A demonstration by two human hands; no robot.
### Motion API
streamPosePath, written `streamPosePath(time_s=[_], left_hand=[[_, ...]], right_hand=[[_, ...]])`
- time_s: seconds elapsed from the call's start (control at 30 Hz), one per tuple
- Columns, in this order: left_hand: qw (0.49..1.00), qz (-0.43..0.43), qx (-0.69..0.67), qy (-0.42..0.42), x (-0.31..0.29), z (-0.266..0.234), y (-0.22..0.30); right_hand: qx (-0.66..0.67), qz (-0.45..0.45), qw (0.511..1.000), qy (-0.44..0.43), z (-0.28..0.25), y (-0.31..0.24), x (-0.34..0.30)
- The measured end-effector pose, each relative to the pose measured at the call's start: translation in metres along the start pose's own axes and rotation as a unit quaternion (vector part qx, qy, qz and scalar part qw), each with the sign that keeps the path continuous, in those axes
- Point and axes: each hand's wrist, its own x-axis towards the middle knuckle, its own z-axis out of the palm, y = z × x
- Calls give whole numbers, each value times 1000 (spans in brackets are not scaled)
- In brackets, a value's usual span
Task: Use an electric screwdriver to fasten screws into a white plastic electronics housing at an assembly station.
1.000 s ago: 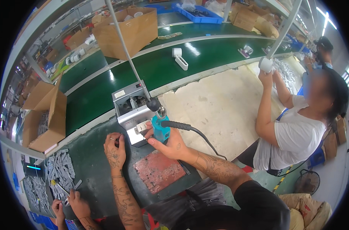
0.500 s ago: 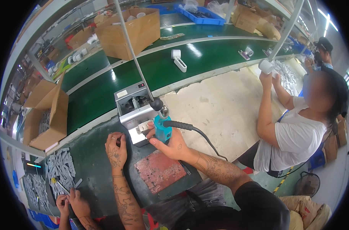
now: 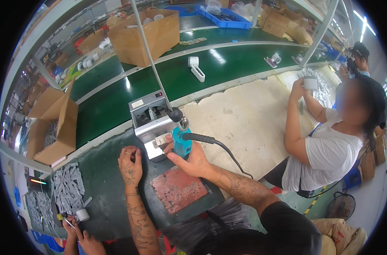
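My right hand (image 3: pixel 196 160) is closed around a teal electric screwdriver (image 3: pixel 182 143) that hangs below a slanted metal rod with a black ball. Its black cable curves off to the right. The tool's lower end meets the front of a grey metal screw feeder (image 3: pixel 153 117), where my fingers and a bright plate hide the tip. Left of the feeder, my left hand (image 3: pixel 129 165) rests on the dark work mat (image 3: pixel 104 187), fingers bent and thumb apart, with nothing visible in it. A worn red pad (image 3: pixel 178 190) lies between my forearms.
Grey strip-shaped parts (image 3: pixel 69 187) are heaped at the left, beside a co-worker's hands (image 3: pixel 80 238) with a white cylindrical part (image 3: pixel 82 214). A green conveyor (image 3: pixel 159 80) carries a white part (image 3: pixel 196 69). Another person (image 3: pixel 329 144) on the right holds a white cup-shaped part (image 3: pixel 310 83).
My hands and the screwdriver stay nearly in place. At lower left, a white cylindrical part now appears by the co-worker's hands. The person on the right has turned and shifted the cup-shaped part rightward.
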Motion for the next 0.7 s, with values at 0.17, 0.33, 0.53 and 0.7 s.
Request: streamPosePath(time_s=[0.17,0.33,0.53,0.7], left_hand=[[1000,3,-5,-1,0,1,-1],[1000,-3,-3,-2,4,3,-2],[1000,11,-7,7,8,-3,6],[1000,-6,-1,-5,-3,0,0]], right_hand=[[9,12,1000,5,0,-2,0],[-17,-5,1000,-7,-2,3,4],[3,9,1000,0,-3,-11,8],[3,8,1000,-13,-2,4,-4]])
